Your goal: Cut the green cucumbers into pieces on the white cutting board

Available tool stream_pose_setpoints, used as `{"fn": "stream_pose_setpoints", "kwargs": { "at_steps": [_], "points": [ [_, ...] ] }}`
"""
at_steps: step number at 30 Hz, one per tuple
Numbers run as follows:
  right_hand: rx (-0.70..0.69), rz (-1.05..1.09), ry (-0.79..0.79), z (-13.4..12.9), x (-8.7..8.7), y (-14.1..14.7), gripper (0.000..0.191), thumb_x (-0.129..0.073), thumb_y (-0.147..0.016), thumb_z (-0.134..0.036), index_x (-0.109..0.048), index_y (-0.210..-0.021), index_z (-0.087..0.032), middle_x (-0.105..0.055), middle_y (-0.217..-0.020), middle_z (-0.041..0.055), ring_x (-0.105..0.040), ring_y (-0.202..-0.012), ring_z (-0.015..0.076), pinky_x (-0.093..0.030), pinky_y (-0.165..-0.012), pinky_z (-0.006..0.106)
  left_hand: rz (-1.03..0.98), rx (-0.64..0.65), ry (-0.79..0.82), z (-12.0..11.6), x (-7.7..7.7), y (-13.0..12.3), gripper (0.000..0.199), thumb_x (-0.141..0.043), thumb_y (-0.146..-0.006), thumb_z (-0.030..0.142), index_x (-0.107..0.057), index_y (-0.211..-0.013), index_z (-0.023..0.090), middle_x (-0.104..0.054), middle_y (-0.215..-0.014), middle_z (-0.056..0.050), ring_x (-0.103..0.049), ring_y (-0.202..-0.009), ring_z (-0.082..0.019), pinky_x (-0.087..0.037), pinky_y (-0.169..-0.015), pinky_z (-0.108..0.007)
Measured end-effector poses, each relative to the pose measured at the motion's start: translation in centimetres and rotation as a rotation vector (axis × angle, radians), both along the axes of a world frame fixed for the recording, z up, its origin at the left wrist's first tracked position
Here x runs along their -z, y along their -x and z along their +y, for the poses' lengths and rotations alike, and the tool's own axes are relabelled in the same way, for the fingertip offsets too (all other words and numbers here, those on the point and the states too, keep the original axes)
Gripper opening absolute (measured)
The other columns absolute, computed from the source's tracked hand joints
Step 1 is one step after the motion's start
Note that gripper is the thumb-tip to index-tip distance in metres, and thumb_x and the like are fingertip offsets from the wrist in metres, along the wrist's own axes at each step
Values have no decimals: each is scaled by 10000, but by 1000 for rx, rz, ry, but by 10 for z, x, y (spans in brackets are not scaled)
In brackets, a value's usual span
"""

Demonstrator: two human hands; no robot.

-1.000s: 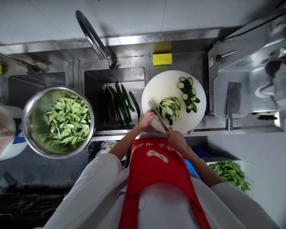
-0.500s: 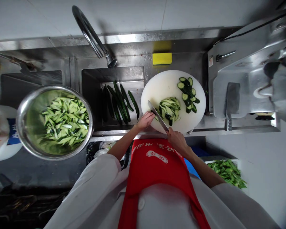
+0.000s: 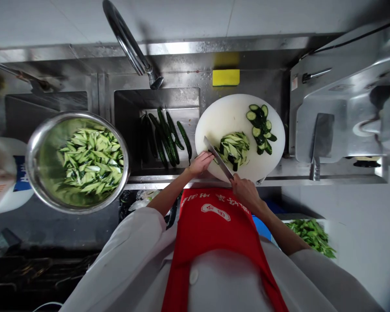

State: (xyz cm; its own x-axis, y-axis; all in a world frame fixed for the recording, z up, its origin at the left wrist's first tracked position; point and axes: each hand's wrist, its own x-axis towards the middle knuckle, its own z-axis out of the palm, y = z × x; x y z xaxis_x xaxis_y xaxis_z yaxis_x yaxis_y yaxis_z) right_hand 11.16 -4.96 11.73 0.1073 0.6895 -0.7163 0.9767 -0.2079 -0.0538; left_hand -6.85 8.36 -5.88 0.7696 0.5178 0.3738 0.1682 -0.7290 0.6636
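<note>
My right hand point(image 3: 245, 190) is closed around the handle of a kitchen knife point(image 3: 221, 162), whose blade slants over the near left part of a round white cutting board point(image 3: 211, 115). Close against the blade's left side, my left hand point(image 3: 201, 163) has its fingers bent together on a piece of cucumber, mostly hidden by the fingertips and blade. Just right of the blade lies a heap of sliced cucumber strips point(image 3: 235, 147). Farther right on the board are several cucumber chunks point(image 3: 261, 125) with dark skin and pale cut ends.
Whole cucumbers point(image 3: 167, 136) lie in the sink point(image 3: 126, 104) under a curved faucet point(image 3: 126, 41). A steel bowl point(image 3: 35, 182) of cut cucumber stands left. Behind the board is a yellow sponge point(image 3: 225, 77). At right, a cleaver point(image 3: 321, 138) rests by a steel machine point(image 3: 338, 91). Leafy greens point(image 3: 312, 236) sit lower right.
The view has shifted slightly, so most things sit a little farther right. Both hands stay at the board with the knife in nearly the same place.
</note>
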Motion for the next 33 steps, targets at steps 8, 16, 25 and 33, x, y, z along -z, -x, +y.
{"fn": "stream_pose_setpoints", "kwargs": {
  "at_steps": [8, 16, 25, 33],
  "points": [
    [5, 7, 4, -21, -12, -15, 288, -274, -1030, -354, -483, -1094, -166, -698, -820, 102, -690, -780, 229, -331, -621, 267, -12, -2, 1, -1, 3, 0, 296, -375, -1004, 223, -599, -1174, 132, -616, -1109, -145, -549, -1093, -215, -509, -956, -427],
    [29, 19, -20, 7, 9, 2, 307, -272, -1030, -345, -492, -1131, -155, -706, -895, 129, -691, -833, 239, -370, -655, 273, -75, -84, 62, -7, -2, 0, 265, -419, -1008, 286, -624, -1092, 140, -633, -1058, -139, -589, -1048, -196, -518, -942, -415],
    [33, 0, 2, 5, 4, 0, 326, -275, -1028, -360, -510, -1128, -158, -704, -883, 128, -690, -830, 242, -384, -679, 279, -150, -86, -21, -12, 0, -1, 213, -451, -997, 251, -643, -1023, 161, -646, -1010, -107, -609, -1016, -176, -538, -889, -374],
    [34, 23, -57, 31, 7, 3, 355, -274, -1019, -365, -543, -1127, -161, -714, -897, 124, -681, -836, 250, -393, -687, 294, -94, 0, -2, -5, 8, 2, 232, -453, -993, 272, -627, -1090, 154, -632, -1062, -135, -587, -1084, -209, -533, -921, -408]
  ]
}}
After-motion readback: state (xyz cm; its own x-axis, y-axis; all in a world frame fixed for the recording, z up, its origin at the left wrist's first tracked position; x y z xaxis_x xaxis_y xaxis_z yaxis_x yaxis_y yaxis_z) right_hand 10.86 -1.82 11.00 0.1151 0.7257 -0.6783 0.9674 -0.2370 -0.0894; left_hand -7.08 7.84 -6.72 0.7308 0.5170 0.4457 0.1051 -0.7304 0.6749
